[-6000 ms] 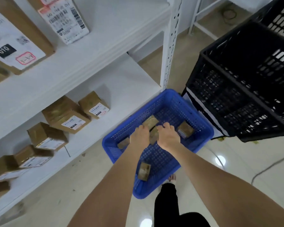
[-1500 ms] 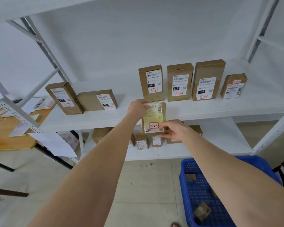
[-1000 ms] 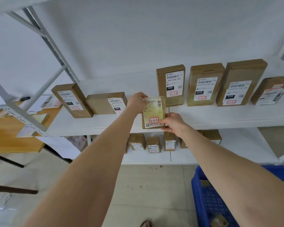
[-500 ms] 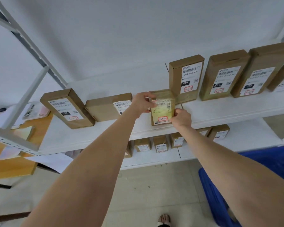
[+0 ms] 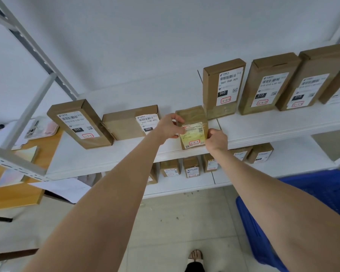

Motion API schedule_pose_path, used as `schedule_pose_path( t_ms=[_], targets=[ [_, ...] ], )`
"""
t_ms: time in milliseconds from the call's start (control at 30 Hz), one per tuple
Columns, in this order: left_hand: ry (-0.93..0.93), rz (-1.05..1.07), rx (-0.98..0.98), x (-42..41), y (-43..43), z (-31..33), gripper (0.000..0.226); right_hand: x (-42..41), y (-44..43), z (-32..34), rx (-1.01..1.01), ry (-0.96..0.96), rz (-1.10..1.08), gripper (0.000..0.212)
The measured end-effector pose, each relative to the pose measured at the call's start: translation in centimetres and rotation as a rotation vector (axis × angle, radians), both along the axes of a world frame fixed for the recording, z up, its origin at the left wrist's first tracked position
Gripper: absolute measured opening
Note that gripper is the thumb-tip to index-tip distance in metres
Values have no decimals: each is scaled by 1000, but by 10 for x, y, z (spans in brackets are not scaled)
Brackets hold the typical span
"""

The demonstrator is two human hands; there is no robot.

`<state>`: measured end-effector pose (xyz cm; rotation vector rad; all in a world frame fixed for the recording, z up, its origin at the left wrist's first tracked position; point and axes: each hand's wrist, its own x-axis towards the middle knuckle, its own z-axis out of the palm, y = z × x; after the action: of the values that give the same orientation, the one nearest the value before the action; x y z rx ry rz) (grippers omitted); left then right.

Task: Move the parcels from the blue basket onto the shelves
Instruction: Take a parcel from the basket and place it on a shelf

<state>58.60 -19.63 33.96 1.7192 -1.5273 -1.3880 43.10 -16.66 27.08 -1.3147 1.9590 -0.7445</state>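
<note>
small parcel (image 5: 193,127) had risen onto the shelf (image 5: 126,152), standing just left-front of the tall 060 box (image 5: 223,88) | left hand (image 5: 169,127) gripped its upper left, right hand (image 5: 216,139) pinched its right edge | placement judged near done, release pending | blue basket (image 5: 322,193) far below-right of that box

Left hand (image 5: 168,127) and right hand (image 5: 216,139) hold a small parcel (image 5: 193,132) on the shelf (image 5: 126,152).
The parcel stands upright near the shelf's front edge, label facing out; the left hand grips its upper left corner and the right hand pinches its right side. It sits between a flat box (image 5: 126,124) and a tall box (image 5: 223,88) marked 060. Small boxes line the lower shelf (image 5: 294,161). The blue basket (image 5: 322,193) is at lower right, a wooden table (image 5: 6,193) at far left.
</note>
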Motion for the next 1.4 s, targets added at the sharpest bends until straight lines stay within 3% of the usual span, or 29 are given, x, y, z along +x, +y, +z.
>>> schedule_pose_path(
  t_ms=[33,100,200,333,500,867,1400],
  targets=[
    [-24,2,-21,-1,1,0,28,0,1,2,13,-6,3,15],
    [-131,6,-98,-4,3,-1,31,-2,3,9,45,-9,18,43],
    [-420,-19,-251,-9,10,7,45,-9,8,27,-43,139,91,70],
    [-821,-183,-524,-18,23,13,53,-13,9,47,-240,477,313,75],
    [-992,-303,-553,-34,33,7,50,-3,8,52,-260,665,520,63],
    [-1126,-329,-561,-37,22,-3,35,2,7,56,-215,671,494,52],
    [-1124,-349,-587,-32,-23,-7,33,8,-28,58,-188,688,473,50]
  ],
)
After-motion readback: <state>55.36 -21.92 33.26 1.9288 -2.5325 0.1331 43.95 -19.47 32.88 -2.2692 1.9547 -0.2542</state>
